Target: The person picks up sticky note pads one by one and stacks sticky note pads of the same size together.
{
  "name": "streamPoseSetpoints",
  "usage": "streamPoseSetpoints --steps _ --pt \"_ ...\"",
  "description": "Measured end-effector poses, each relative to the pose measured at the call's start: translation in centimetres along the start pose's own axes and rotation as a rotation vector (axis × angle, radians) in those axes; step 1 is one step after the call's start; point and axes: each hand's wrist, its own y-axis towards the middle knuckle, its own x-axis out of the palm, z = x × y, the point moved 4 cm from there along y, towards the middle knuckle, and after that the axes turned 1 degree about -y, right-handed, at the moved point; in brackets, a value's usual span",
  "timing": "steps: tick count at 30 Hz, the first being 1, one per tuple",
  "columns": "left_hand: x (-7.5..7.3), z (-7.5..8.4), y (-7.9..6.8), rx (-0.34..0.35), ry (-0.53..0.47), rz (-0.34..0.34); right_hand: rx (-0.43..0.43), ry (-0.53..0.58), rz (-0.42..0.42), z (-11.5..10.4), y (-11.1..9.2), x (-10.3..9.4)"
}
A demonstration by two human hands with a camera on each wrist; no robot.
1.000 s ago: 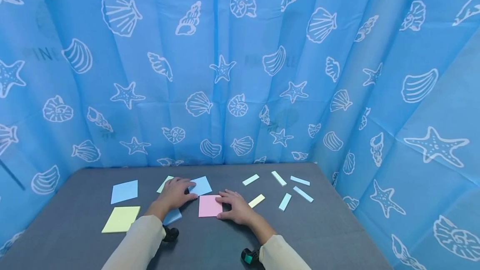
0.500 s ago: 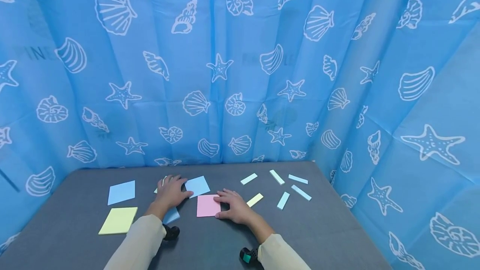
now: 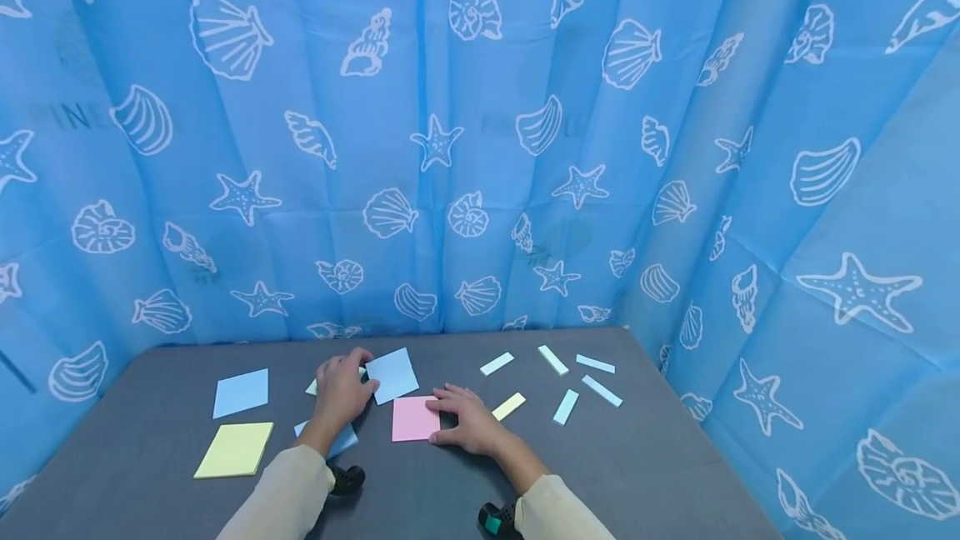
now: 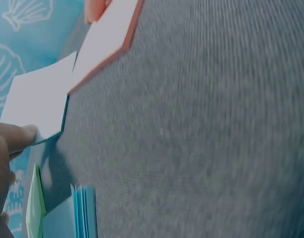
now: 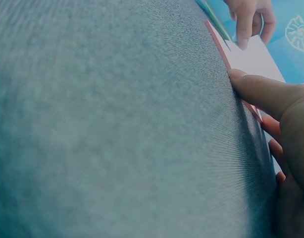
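My left hand (image 3: 341,394) pinches the left edge of a light blue sticky note pad (image 3: 393,375). Its thumb (image 4: 18,136) lies on the pad's face, and the pad tilts with a shadow under it. A pink sticky note pad (image 3: 413,420) lies just in front, its corner close to the blue one. My right hand (image 3: 471,423) holds the pink pad's right side, index finger at the far corner and thumb at the near one. Beneath the left hand and wrist, a green pad (image 3: 312,387) and another blue pad (image 3: 344,442) are partly hidden.
At the left lie a blue pad (image 3: 241,393) and a yellow pad (image 3: 234,450). Several narrow note strips, among them a yellow one (image 3: 509,406), are spread over the right of the grey table (image 3: 637,473). A blue shell-print curtain (image 3: 420,148) hangs behind.
The light blue pad has come up into a tilt in my left hand and shifted slightly left. More of the blue pad under the left wrist shows. My right hand stays at the pink pad.
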Motion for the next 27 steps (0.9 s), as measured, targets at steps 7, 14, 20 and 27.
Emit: streamPoseSetpoints --steps 7,14,20,27 --pt "0.4 0.1 -0.3 -0.021 -0.209 0.048 0.012 0.014 -0.020 0.3 0.2 0.4" --pt "0.2 0.2 -0.6 -0.046 -0.423 0.121 0.021 0.008 -0.018 0.3 0.3 0.3" --pt "-0.1 -0.1 -0.8 -0.180 -0.620 0.147 0.022 0.003 -0.012 0.3 0.3 0.3" --pt "0.1 -0.1 -1.7 -0.292 -0.772 0.108 0.004 0.004 -0.005 0.2 0.2 0.3"
